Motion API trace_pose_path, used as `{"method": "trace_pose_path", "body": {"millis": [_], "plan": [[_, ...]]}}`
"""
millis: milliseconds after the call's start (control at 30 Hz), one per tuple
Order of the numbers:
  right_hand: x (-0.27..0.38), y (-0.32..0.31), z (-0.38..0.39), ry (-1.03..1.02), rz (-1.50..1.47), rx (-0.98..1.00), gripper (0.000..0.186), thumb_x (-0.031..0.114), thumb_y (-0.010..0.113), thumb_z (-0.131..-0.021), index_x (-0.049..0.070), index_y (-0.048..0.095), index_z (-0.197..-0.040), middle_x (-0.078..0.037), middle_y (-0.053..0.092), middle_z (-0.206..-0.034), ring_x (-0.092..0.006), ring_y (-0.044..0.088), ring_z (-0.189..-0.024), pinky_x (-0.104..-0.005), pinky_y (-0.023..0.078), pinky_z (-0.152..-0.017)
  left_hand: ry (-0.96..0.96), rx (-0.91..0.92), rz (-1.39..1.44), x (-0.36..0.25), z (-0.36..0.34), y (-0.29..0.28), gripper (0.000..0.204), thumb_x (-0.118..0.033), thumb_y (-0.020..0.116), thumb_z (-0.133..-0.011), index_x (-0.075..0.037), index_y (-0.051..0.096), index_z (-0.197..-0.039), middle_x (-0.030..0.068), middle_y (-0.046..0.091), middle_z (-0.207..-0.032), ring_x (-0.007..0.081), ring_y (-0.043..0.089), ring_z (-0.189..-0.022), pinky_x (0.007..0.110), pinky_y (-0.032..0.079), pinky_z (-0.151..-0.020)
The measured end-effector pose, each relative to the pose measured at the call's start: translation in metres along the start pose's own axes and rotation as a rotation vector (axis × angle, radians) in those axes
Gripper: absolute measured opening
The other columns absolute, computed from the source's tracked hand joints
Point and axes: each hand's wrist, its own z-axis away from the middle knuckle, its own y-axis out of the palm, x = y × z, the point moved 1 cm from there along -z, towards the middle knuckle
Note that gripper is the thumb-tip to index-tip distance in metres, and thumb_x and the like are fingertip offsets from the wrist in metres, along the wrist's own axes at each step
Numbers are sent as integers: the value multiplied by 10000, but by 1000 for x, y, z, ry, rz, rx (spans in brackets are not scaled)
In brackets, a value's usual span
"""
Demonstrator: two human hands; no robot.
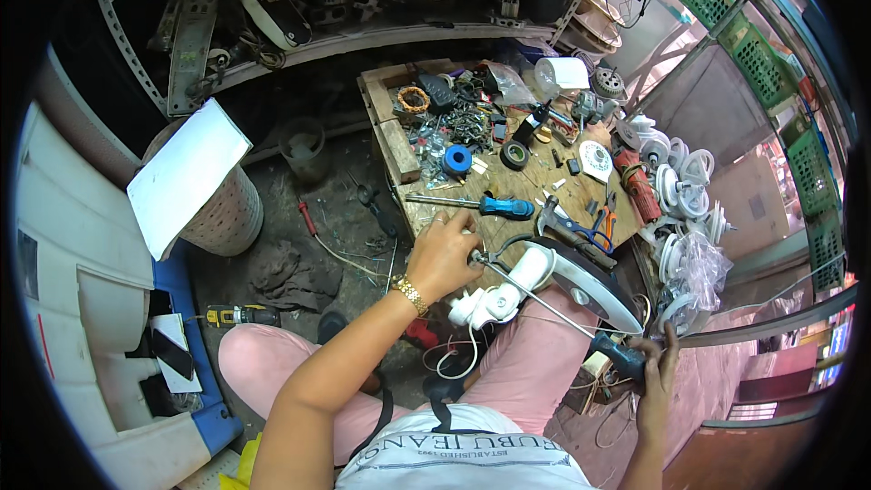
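A white electric appliance with a grey-rimmed plate, like an iron (590,286), and a white hinged arm (494,304) lie across my lap at the bench edge. My left hand (445,254) has its fingers closed at a small metal piece (478,256) by the tip of a long screwdriver (544,302); what exactly it grips is unclear. My right hand (655,386) is wrapped round the screwdriver's dark teal handle at the lower right. Just beyond my left hand on the bench lie a blue-handled screwdriver (504,207), a hammer (567,229) and orange-handled scissors (606,218).
The cluttered wooden bench (404,159) holds screws, tape rolls, a red power tool (635,186) and white plastic parts (680,181). At left stand a perforated bin (222,218) topped by a white board (186,172), and a yellow drill (240,315). A shelf (381,32) runs behind.
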Motion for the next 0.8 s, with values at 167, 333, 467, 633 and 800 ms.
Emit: {"method": "trace_pose_path", "body": {"millis": [167, 333, 467, 633, 800], "plan": [[-1, -9, -1, 12, -41, 99, 723, 347, 596, -881, 66, 277, -1467, -137, 472, -1248, -250, 488, -1151, -340, 414, -965, 17, 24, -12, -1, 1, -1, 241, -248, 759, -625, -97, 725, -810, 43, 559, -1043, 285, 540, -957, 410, 502, -805], [5, -1, 6, -49, -251, 53, 682, 293, 572, -920, 100, 241, -1484, -80, 513, -987, -138, 576, -908, -201, 486, -490, -1, 28, -4, -1, 0, 1, 246, -248, 765, -625, -102, 725, -819, 41, 557, -1042, 283, 540, -957, 408, 500, -814], [-14, -4, 2, 38, -238, 27, 744, 288, 606, -874, 110, 211, -1479, -98, 485, -1077, -172, 577, -938, -265, 565, -566, 13, 34, -35, -1, 1, -1, 252, -248, 766, -622, -105, 729, -827, 39, 560, -1052, 282, 541, -966, 410, 501, -825], [-3, 5, 14, 21, -475, 9, 632, 179, 566, -903, 118, 263, -1454, -87, 505, -1004, -161, 573, -861, -224, 511, -545, -16, 10, -10, 0, 2, -1, 247, -242, 759, -619, -101, 725, -820, 50, 562, -1060, 284, 542, -980, 407, 502, -836], [-26, -5, 7, -118, 239, -20, 658, 163, 552, -894, 128, 220, -1461, -103, 507, -1033, -165, 574, -823, -244, 522, -501, 2, -7, -7, -1, 1, -2, 234, -237, 757, -612, -101, 722, -800, 53, 565, -1051, 290, 547, -966, 412, 503, -827]]}}
